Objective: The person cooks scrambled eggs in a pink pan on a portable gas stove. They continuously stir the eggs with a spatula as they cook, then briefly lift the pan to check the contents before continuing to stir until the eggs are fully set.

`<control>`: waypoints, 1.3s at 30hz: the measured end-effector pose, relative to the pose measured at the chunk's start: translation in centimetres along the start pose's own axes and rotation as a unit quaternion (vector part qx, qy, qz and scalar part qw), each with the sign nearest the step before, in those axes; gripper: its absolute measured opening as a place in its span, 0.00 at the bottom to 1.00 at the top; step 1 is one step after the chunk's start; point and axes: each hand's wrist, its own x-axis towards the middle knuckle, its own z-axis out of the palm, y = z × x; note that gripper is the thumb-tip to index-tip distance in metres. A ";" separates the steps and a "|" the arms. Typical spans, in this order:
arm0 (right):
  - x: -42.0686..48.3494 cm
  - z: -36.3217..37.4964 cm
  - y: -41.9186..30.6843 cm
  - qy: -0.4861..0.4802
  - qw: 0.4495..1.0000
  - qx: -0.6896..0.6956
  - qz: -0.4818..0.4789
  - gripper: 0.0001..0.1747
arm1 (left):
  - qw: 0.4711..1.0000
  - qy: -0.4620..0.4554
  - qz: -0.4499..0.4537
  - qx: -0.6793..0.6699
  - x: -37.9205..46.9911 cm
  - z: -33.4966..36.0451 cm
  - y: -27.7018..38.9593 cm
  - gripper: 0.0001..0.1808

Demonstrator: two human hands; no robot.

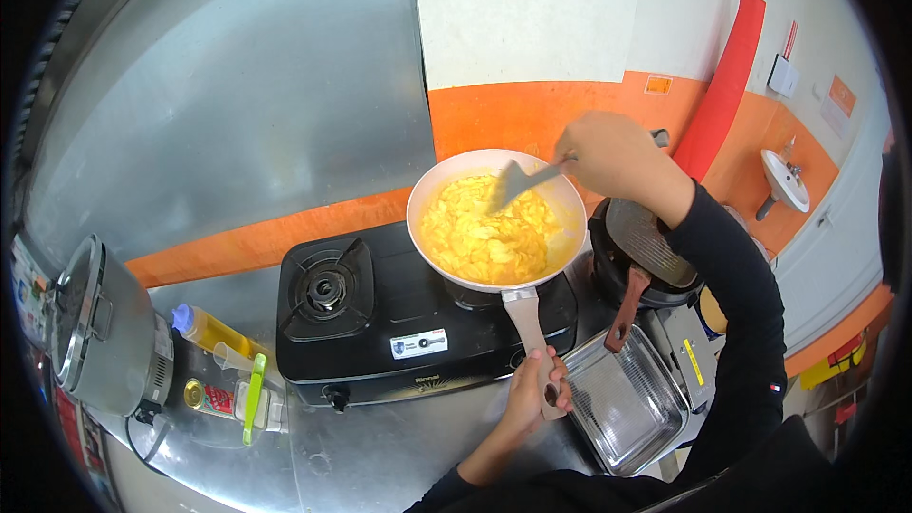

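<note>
My left hand is closed around the beige handle of a light-coloured frying pan, which sits over the right burner of a black two-burner Rinnai gas stove. Soft yellow scrambled eggs lie in the pan, with thinner, wetter parts near the edge. Above the pan's right rim, my right hand grips a grey spatula. Its slightly blurred blade is over the eggs; whether it touches them I cannot tell. The left burner bears no pan.
Right of the stove are a grill pan with a brown handle on a black pot, and a wire-mesh tray. On the left stand a large grey cooker, an oil bottle, a can and a container under a green-handled utensil.
</note>
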 end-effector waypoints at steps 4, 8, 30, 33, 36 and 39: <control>-2.2 -0.9 1.0 -0.049 0.992 -0.117 -0.010 0.05 | 1.000 0.006 0.007 0.007 0.0 0.2 0.1 0.18; -3.9 0.6 0.1 -0.096 0.982 -0.158 0.034 0.04 | 1.000 0.003 0.011 -0.012 0.1 0.0 -0.1 0.18; -1.6 3.8 -0.5 0.088 0.995 -0.015 -0.036 0.07 | 1.000 0.006 0.014 -0.002 -0.1 -0.1 -0.2 0.18; -2.3 1.4 0.2 0.105 0.990 -0.077 -0.053 0.08 | 1.000 0.001 0.013 0.001 0.0 -0.3 -0.3 0.18; -2.9 1.2 1.3 0.042 0.985 -0.168 -0.018 0.09 | 1.000 -0.006 0.014 -0.001 0.2 -0.6 -0.4 0.18; -3.1 2.8 2.3 -0.019 0.979 -0.202 0.028 0.07 | 1.000 -0.011 0.013 -0.008 0.1 -0.7 -0.4 0.18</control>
